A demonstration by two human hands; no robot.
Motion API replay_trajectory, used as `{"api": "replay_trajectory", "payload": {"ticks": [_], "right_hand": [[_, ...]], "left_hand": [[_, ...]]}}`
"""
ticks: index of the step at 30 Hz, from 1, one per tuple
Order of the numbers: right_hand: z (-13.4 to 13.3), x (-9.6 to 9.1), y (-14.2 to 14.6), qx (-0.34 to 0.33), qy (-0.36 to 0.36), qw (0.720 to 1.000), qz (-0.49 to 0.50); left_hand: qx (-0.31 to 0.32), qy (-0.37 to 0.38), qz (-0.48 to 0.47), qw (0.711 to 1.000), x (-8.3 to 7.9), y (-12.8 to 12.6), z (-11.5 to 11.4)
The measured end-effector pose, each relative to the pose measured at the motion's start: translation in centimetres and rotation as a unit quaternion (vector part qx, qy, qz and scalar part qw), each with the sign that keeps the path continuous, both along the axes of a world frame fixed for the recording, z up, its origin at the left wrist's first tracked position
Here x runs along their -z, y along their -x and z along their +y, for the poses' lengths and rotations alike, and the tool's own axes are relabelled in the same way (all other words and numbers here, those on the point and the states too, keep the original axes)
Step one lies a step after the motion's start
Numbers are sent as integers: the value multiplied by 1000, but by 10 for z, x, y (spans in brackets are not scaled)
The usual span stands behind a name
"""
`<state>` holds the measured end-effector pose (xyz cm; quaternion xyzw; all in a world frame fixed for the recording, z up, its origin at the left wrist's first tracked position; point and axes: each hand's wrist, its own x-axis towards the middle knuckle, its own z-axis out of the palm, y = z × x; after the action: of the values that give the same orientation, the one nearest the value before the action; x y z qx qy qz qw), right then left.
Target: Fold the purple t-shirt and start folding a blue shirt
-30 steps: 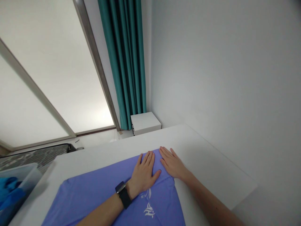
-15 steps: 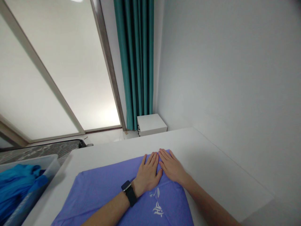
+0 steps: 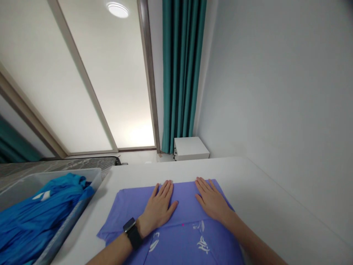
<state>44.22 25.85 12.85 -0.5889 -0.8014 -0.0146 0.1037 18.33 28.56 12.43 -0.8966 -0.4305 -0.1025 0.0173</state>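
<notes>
A purple garment (image 3: 184,228) with white print lies spread on a white table (image 3: 264,206). My left hand (image 3: 159,208), with a black watch on the wrist, lies flat and open on the cloth's upper fold. My right hand (image 3: 211,200) also rests flat with fingers stretched out, on the cloth's far right part. The two hands are a short way apart, both pressing the fabric.
A clear plastic bin (image 3: 68,217) at the left holds blue clothing (image 3: 35,217). Beyond the table stand a small white cabinet (image 3: 190,148), a teal curtain (image 3: 180,73) and a sliding door. A white wall runs along the right.
My hands, side by side before, have slid apart across the cloth, the left one going left. The view has turned left, showing more of the bin.
</notes>
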Motion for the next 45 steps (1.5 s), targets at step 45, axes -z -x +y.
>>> {"api": "replay_trajectory", "payload": {"ticks": [45], "right_hand": [[-20,-27,274,-262,-26,963,63]], "left_hand": [[-286,38,-357,889,3,184,16]]}}
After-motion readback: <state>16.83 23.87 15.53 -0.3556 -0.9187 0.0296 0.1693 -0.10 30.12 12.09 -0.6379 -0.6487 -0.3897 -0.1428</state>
